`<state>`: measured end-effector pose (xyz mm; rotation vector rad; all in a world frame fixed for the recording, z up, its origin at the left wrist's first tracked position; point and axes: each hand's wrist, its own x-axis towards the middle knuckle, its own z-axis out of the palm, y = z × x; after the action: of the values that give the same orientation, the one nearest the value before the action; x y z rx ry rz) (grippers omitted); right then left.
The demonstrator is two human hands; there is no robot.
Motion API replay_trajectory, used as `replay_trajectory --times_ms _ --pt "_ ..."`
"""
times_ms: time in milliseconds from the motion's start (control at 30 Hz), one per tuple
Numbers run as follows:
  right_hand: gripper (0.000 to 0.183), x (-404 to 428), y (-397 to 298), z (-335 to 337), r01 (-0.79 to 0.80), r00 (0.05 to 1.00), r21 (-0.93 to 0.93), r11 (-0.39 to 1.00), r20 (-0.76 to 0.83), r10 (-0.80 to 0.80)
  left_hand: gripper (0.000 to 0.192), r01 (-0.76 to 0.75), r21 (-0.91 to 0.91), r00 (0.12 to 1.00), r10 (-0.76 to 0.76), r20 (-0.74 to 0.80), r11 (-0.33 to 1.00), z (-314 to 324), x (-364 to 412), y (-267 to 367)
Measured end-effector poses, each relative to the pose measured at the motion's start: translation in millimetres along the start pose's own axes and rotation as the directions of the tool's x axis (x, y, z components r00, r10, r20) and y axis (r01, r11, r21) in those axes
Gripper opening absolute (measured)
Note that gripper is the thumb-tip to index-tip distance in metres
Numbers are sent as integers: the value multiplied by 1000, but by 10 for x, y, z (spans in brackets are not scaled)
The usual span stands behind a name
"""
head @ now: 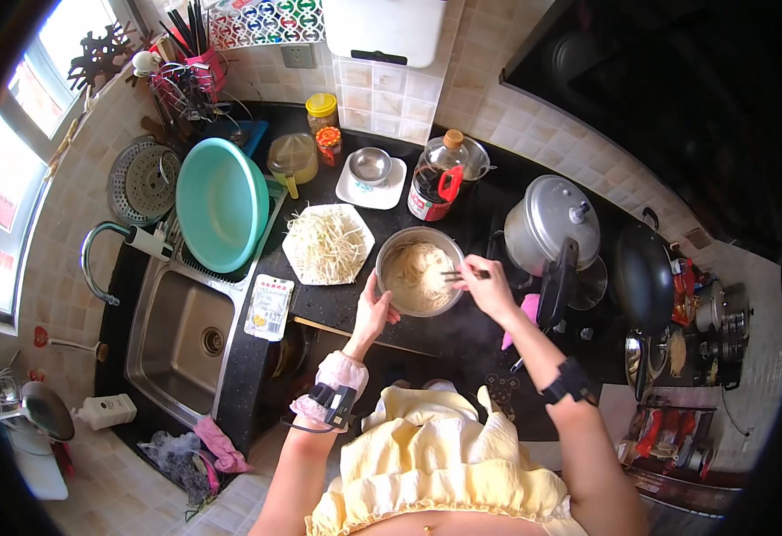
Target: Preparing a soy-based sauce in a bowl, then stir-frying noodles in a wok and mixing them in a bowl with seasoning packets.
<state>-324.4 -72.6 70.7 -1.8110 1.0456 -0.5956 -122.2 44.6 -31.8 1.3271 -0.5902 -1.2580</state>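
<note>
A round metal bowl (401, 303) stands at the front of the black counter, holding a pale, wet mass that looks like noodles or dough (414, 268) in cloudy liquid. My left hand (372, 308) grips the bowl's near left rim, thumb over the edge. In my right hand (491, 288) is a pair of dark chopsticks (455, 275), their tips down in the bowl at its right side. That hand is slightly blurred. Left of the bowl is a white angular plate (365, 253) heaped with bean sprouts (325, 242).
A sauce jug (431, 184) and a white dish (391, 191) with a small metal bowl stand behind. To the right are a pressure cooker (545, 221) and a black wok (642, 278). At left are a turquoise basin (220, 201), the sink (183, 335) and a printed packet (269, 307).
</note>
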Motion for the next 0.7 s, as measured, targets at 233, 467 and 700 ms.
replay_trajectory --times_ms 233,467,700 --pt "13 -226 -129 407 298 945 -21 954 146 -292 65 -25 -41 1000 25 2 999 37 -12 -42" --pt "24 133 -549 -237 69 991 -103 992 -104 -80 65 3 -23 1000 -3 15 1000 14 8 -37" --pt "21 341 232 92 87 976 98 991 -208 -65 66 4 -57 999 -2 43 998 59 29 -46"
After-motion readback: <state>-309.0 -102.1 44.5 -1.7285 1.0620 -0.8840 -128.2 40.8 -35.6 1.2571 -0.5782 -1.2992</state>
